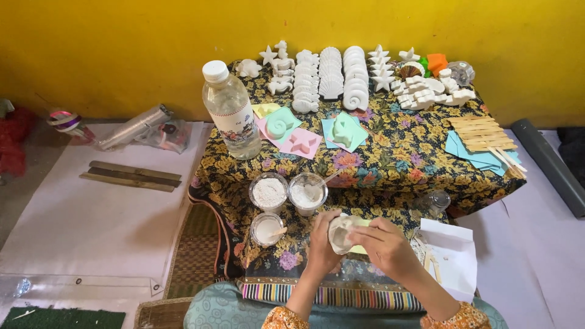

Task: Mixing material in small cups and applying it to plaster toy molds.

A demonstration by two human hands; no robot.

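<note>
Head view: left hand [322,242] and right hand [385,247] both grip a white plaster cast [342,231] in a pale mould at the near table edge [341,286]; powder cups [286,194] crowd just beyond the left hand, open cloth right.

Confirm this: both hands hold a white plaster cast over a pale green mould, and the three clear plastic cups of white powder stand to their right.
Wrong side. The head view shows the three clear plastic cups of white powder standing left of the left hand and right hand, which hold the white plaster cast over the pale green mould.
</note>
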